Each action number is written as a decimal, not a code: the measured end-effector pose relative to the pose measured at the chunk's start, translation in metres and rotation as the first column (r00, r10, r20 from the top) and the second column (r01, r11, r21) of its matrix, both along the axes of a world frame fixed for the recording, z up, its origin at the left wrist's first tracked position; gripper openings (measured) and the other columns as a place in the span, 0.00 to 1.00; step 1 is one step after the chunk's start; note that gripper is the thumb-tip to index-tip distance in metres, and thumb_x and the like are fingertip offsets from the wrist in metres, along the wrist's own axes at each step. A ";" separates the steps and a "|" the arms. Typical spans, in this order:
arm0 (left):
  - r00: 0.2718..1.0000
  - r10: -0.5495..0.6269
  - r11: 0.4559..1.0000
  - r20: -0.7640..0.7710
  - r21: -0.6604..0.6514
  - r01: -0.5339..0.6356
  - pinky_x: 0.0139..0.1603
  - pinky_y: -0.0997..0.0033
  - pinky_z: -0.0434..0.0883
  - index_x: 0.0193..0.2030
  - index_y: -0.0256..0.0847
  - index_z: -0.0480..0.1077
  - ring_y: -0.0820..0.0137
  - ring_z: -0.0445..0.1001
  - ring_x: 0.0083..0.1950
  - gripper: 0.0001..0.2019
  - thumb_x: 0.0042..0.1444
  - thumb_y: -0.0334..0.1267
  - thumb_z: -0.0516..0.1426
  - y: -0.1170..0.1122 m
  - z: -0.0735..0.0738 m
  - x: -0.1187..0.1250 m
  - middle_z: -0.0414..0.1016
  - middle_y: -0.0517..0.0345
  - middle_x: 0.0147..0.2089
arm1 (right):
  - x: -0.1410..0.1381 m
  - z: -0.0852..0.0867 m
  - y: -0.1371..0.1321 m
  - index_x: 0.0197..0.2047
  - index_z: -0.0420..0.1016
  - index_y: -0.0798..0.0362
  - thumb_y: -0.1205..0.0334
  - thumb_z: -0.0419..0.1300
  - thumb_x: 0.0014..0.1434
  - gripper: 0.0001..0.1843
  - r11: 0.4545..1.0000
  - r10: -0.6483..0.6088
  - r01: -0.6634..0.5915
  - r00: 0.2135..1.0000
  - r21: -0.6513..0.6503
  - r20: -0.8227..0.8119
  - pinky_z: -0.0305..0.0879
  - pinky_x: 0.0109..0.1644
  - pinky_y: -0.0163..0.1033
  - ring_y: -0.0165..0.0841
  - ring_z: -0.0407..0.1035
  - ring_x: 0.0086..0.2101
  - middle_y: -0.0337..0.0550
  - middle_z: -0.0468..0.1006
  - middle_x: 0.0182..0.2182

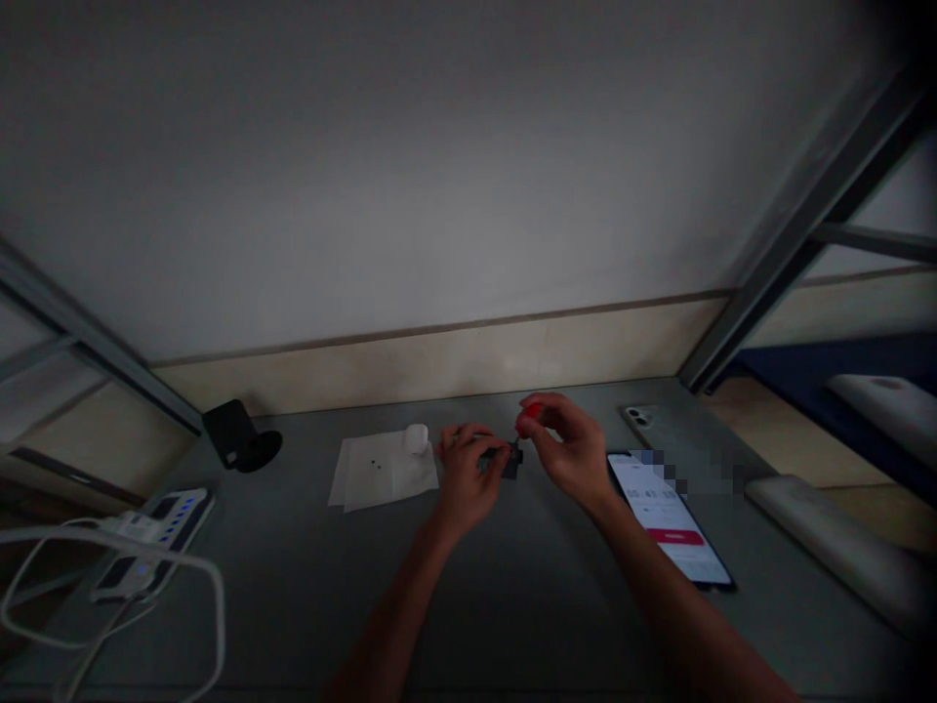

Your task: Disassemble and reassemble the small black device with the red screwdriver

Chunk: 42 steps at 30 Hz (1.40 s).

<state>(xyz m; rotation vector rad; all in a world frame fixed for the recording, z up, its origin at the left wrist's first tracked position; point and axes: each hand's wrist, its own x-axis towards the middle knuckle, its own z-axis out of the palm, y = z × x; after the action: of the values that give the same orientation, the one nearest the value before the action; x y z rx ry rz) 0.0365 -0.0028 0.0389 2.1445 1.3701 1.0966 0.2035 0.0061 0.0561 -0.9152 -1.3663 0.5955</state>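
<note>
My right hand [575,449] is closed around the red handle of a small screwdriver [528,417], whose thin shaft points down. Under its tip lies a small dark flat part [512,467] on the table. My left hand [468,478] has its fingers pinched at that part's left side, steadying it; the fingers hide much of it. Left of this hand, a few tiny dark pieces [376,464] rest on white paper sheets [366,493]. A small white rounded object [417,438] sits at the paper's upper right corner.
A lit phone [670,537] lies right of my right forearm, with another phone [648,422] behind it. At far right is a long pale object [820,527]. A black stand [232,434], a power strip [180,517] and white cables [220,605] occupy the left. A wall closes off the back.
</note>
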 end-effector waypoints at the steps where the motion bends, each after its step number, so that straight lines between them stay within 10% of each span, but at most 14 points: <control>1: 1.000 0.010 1.000 -0.015 -0.001 -0.010 0.58 0.52 0.57 0.43 0.47 0.79 0.56 0.63 0.56 0.11 0.66 0.47 0.57 0.000 -0.001 0.001 0.76 0.52 0.49 | 0.001 0.000 0.000 0.44 0.76 0.50 0.61 0.64 0.61 0.07 1.000 0.000 0.000 0.999 0.001 0.036 0.74 0.38 0.39 0.31 0.74 0.29 0.37 0.77 0.29; 42: 0.998 -0.053 0.999 -0.026 -0.011 0.053 0.60 0.51 0.57 0.45 0.51 0.80 0.58 0.67 0.58 0.08 0.64 0.43 0.59 0.002 -0.011 -0.005 0.79 0.57 0.52 | 0.007 -0.004 0.005 0.45 0.76 0.50 0.61 0.63 0.62 0.08 0.998 0.042 -0.055 0.966 0.044 0.256 0.76 0.40 0.41 0.33 0.76 0.33 0.43 0.81 0.39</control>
<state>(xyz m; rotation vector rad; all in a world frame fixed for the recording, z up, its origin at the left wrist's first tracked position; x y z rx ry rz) 0.0317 -0.0008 0.0282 2.1827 1.3193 1.0425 0.2103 0.0109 0.0521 -0.9429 -1.6314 0.4893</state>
